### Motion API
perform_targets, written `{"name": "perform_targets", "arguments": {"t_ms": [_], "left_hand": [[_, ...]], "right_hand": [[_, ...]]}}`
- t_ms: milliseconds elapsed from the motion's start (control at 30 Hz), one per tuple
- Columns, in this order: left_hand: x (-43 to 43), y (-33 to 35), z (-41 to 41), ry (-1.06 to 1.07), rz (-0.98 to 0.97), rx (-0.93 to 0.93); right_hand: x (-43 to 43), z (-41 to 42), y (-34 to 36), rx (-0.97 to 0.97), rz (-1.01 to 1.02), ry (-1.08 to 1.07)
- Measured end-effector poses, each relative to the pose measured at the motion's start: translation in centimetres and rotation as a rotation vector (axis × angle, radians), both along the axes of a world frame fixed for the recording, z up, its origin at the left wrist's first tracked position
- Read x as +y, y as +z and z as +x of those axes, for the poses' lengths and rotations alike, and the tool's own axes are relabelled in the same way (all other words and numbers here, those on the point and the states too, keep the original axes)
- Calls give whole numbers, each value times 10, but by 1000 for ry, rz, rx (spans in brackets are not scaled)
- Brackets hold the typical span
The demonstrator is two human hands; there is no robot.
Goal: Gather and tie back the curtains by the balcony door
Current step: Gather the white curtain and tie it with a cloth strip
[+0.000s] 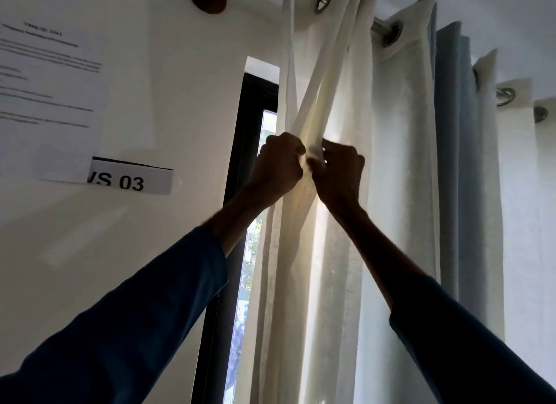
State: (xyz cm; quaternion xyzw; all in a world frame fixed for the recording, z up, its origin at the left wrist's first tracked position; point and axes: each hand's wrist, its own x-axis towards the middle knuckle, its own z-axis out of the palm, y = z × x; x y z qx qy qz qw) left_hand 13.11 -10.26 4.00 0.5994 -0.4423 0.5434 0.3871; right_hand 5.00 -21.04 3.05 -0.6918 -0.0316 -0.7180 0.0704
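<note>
Where the white wall (pixel 186 102) meets the door frame (pixel 240 150), both hands (pixel 278 165) (pixel 338 174) grip cream curtain (pixel 304 253).

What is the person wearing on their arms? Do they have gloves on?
Both arms wear long dark blue sleeves. The left sleeve and the right sleeve are plain, with no markings, and end partway up the forearms. The left hand and right hand are bare, no gloves. No watch or ring shows in this backlit view.
</note>
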Motion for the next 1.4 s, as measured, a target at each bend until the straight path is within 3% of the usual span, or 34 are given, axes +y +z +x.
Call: {"name": "perform_targets", "arguments": {"t_ms": [133,367,600,767,1033,1200,1400], "left_hand": [[-7,-11,-6,-16,36,91],[-12,-17,-16,-29,17,115],[-15,-31,-25,-241,-63,253],[-17,-34,-21,-103,-31,245],[-15,-42,-12,0,-63,116],[-16,-41,-10,-17,-36,111],[-6,-41,-4,16,-11,100]], "right_hand": [[-6,-6,-40,12,36,33],[7,-19,-78,89,-91,40],[6,-21,-91,134,-205,3],[3,-30,-92,211,-303,6],[-31,-56,-68,-89,-16,-271],[-43,-43,-52,104,199,-250],[-10,-24,-54,220,143,-166]]}}
